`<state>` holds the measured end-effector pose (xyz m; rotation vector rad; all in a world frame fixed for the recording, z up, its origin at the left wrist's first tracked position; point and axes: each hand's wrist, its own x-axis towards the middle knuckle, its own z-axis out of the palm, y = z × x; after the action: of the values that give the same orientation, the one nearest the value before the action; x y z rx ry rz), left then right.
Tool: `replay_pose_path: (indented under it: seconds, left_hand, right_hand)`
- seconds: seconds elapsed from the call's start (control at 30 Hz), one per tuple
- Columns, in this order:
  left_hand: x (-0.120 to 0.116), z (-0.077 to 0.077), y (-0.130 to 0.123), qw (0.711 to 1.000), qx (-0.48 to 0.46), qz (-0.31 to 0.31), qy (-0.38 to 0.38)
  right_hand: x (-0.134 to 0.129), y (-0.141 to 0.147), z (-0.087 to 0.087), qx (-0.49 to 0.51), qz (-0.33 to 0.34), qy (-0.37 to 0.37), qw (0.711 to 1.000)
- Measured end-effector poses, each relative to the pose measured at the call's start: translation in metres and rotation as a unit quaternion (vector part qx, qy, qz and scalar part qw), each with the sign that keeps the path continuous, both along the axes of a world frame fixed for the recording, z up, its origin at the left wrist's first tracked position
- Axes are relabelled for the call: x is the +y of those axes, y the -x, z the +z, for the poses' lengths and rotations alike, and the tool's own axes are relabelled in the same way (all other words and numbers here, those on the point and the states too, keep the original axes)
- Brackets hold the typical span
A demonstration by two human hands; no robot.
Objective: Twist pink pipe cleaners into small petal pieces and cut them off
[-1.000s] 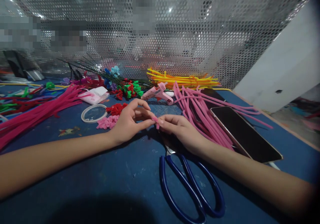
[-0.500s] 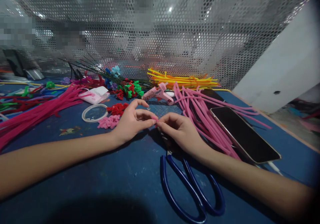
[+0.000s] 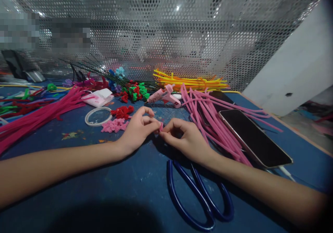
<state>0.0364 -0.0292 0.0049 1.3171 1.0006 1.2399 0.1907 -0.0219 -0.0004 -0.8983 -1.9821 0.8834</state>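
Observation:
Between the fingertips of both hands is a small pink fuzzy piece [image 3: 161,126], mostly hidden. My left hand [image 3: 139,129] pinches it from the left with thumb and fingers. From the right, my right hand [image 3: 184,137] pinches the same piece between thumb and forefinger. Blue-handled scissors [image 3: 194,195] lie just below my right hand, their blades hidden under it. Left of my left hand are a pink fuzzy flower [image 3: 114,125] and a red one [image 3: 122,112], beside a white tape ring [image 3: 90,121].
A pink glue gun [image 3: 164,96] lies behind the hands. Pink stems [image 3: 221,132] and a phone [image 3: 256,139] are at right, yellow stems [image 3: 192,83] at the back, magenta stems [image 3: 47,113] at left. A perforated metal panel [image 3: 161,35] stands behind the table.
Both hands have shifted slightly left, still pinching, and the right thumb sits lower. More of the pink piece shows between the fingertips.

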Motion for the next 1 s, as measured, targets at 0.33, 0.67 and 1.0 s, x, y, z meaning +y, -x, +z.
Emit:
replay_pose_path:
  seconds: [0.33,0.67,1.0]
  left_hand:
    - [0.004,-0.0013,0.0014,0.999,-0.017,-0.016,0.022]
    - [0.0032,-0.0006,-0.0005,0.999,0.005,-0.031,0.018]
    - [-0.001,0.001,0.0016,0.995,0.07,-0.038,-0.063]
  right_hand:
    - [0.0018,0.0013,-0.0024,0.011,-0.021,0.027,0.999]
    - [0.0052,0.0007,-0.0062,0.03,-0.006,0.048,0.998]
    - [0.0035,-0.0018,-0.0024,0.056,0.034,0.1,0.993]
